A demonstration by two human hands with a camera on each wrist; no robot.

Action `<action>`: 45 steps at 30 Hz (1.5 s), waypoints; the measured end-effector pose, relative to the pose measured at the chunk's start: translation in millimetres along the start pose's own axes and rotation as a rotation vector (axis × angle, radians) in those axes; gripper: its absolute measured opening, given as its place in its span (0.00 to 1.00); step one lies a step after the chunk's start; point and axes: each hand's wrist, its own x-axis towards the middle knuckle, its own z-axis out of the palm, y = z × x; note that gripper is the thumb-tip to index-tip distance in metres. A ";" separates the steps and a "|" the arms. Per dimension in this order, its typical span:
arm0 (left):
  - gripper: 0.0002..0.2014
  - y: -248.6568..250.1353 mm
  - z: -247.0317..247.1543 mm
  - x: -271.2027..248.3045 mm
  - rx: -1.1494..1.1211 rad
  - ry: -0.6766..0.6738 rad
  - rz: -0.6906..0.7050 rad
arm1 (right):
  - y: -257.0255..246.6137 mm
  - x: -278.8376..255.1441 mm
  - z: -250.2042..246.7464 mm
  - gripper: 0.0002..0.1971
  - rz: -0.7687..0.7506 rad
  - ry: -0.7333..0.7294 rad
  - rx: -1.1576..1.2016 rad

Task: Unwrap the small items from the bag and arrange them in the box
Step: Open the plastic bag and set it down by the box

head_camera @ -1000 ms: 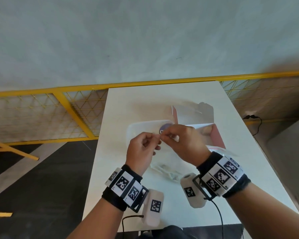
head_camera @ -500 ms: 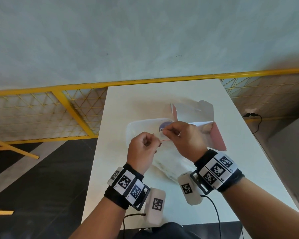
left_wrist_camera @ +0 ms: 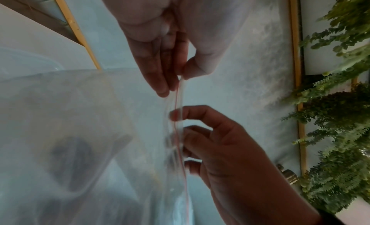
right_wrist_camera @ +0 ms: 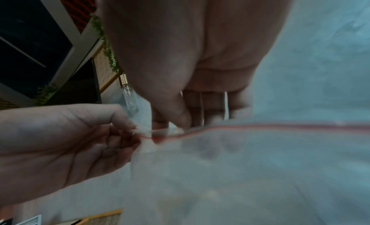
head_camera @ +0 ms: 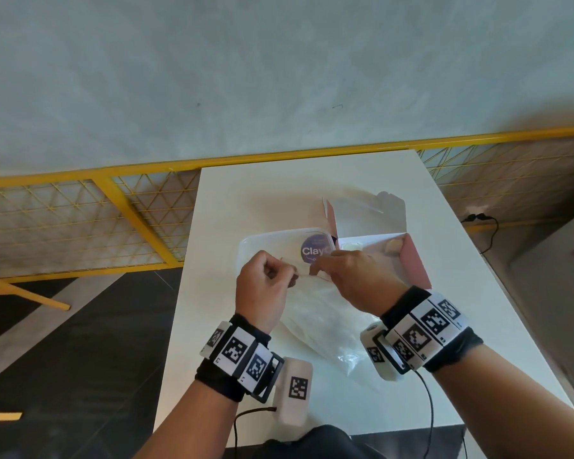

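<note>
Hands have drawn slightly closer together than half a second ago, when a short stretch of red zip line showed between them; from the head view that stretch is now mostly hidden behind the knuckles. One clear plastic bag hangs between them above the white table, its lower end drooping toward the near edge. The left hand pinches the bag's top edge between thumb and curled fingers, and the right hand pinches the same edge just beside it. The red zip line runs along that edge. One pink box stands open behind the right hand, with two pale small items inside. One clear lidded tub with a purple label sits left of the box, touching it.
</note>
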 end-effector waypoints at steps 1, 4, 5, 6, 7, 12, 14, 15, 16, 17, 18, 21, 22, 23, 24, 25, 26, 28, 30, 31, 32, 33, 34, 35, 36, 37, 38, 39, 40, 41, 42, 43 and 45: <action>0.07 -0.4 -0.3 2.1 -0.022 0.001 -0.011 | 1.0 -0.3 -1.5 0.15 0.012 -0.017 0.030; 0.08 1.0 -0.2 5.7 -0.050 -0.014 0.005 | -2.2 -1.1 -5.5 0.14 0.011 -0.042 0.158; 0.08 1.8 0.6 6.6 -0.058 -0.010 0.018 | -3.8 -1.4 -5.1 0.14 0.008 -0.059 0.208; 0.09 2.4 0.7 7.5 -0.071 -0.008 0.026 | -5.5 -2.6 -4.7 0.13 0.015 -0.088 0.250; 0.11 2.8 0.4 8.8 -0.083 -0.011 0.035 | -5.9 -3.7 -3.9 0.12 0.024 -0.116 0.271; 0.19 1.1 -5.5 12.1 0.225 -0.128 0.227 | -3.7 -5.7 -0.9 0.09 0.020 -0.137 0.186; 0.19 -0.4 -5.5 11.9 0.414 -0.189 0.298 | -2.5 -5.8 0.5 0.09 0.016 -0.136 0.107; 0.18 0.0 -5.6 12.1 0.492 -0.216 0.302 | -1.8 -6.1 1.8 0.09 0.016 -0.139 0.069; 0.17 0.3 -5.7 12.7 0.565 -0.243 0.290 | -1.7 -6.4 2.5 0.09 0.020 -0.141 0.040; 0.18 0.3 -5.4 13.1 0.627 -0.272 0.273 | -2.1 -6.7 2.5 0.10 0.028 -0.145 0.020; 0.19 -0.2 -5.3 12.9 0.675 -0.307 0.255 | -2.5 -6.7 2.4 0.10 0.032 -0.142 0.001; 0.26 -1.0 -7.1 9.9 0.768 -0.425 0.228 | 0.2 -8.4 -2.3 0.13 0.086 -0.118 -0.037; 0.30 -1.9 -9.7 10.1 0.787 -0.453 0.223 | 3.3 -9.7 -4.3 0.14 0.124 -0.113 -0.029; 0.32 -2.5 -12.9 11.2 0.798 -0.469 0.214 | 7.8 -11.1 -5.4 0.15 0.161 -0.104 -0.003; 0.34 -2.4 -15.6 12.5 0.802 -0.472 0.209 | 11.6 -12.6 -7.2 0.15 0.199 -0.100 0.039; 0.35 -1.9 -17.0 14.0 0.806 -0.473 0.210 | 15.1 -13.5 -8.3 0.18 0.229 -0.098 0.080; 0.35 -1.3 -17.1 14.9 0.810 -0.477 0.217 | 18.0 -14.0 -7.8 0.22 0.246 -0.095 0.105; 0.36 1.3 -14.6 15.4 0.807 -0.484 0.225 | 20.9 -12.6 -7.1 0.25 0.276 -0.082 0.075; 0.37 3.1 -14.8 16.3 0.796 -0.463 0.219 | 22.5 -11.3 -10.1 0.21 0.336 -0.003 0.017; 0.37 3.3 -16.4 17.4 0.782 -0.446 0.217 | 23.9 -11.9 -11.6 0.21 0.367 0.046 0.000; 0.37 3.8 -18.4 18.4 0.768 -0.431 0.216 | 25.0 -13.4 -12.5 0.21 0.397 0.074 -0.013; 0.38 3.9 -19.9 19.4 0.760 -0.423 0.217 | 24.9 -15.2 -13.6 0.19 0.423 0.088 -0.019; 0.38 3.9 -20.5 19.4 0.756 -0.424 0.220 | 24.2 -17.4 -14.0 0.16 0.444 0.093 -0.016; 0.37 3.5 -20.2 18.9 0.749 -0.428 0.220 | 24.1 -19.2 -12.9 0.13 0.465 0.096 -0.007; 0.36 3.4 -19.7 18.7 0.740 -0.430 0.215 | 23.6 -20.5 -11.9 0.11 0.485 0.103 0.003; 0.35 3.2 -19.6 19.1 0.730 -0.426 0.203 | 24.2 -21.6 -11.0 0.11 0.504 0.099 0.009; 0.34 3.6 -20.2 19.3 0.720 -0.416 0.186 | 26.4 -23.3 -9.9 0.15 0.516 0.082 0.005; 0.33 3.6 -21.9 20.0 0.713 -0.403 0.164 | 29.2 -25.2 -8.6 0.20 0.528 0.056 -0.003; 0.34 4.2 -24.0 20.6 0.708 -0.390 0.143 | 31.7 -27.6 -7.4 0.26 0.545 0.029 -0.007; 0.35 4.4 -26.1 21.0 0.705 -0.382 0.124 | 33.6 -29.4 -6.2 0.30 0.561 0.016 -0.005; 0.35 5.3 -27.4 20.5 0.704 -0.378 0.111 | 34.5 -31.0 -5.2 0.32 0.571 0.015 0.003; 0.35 4.9 -27.7 19.8 0.701 -0.374 0.103 | 35.4 -31.7 -4.2 0.33 0.568 0.018 0.016; 0.34 3.8 -26.5 18.3 0.677 -0.350 0.122 | 33.8 -32.0 -6.1 0.33 0.533 0.021 0.066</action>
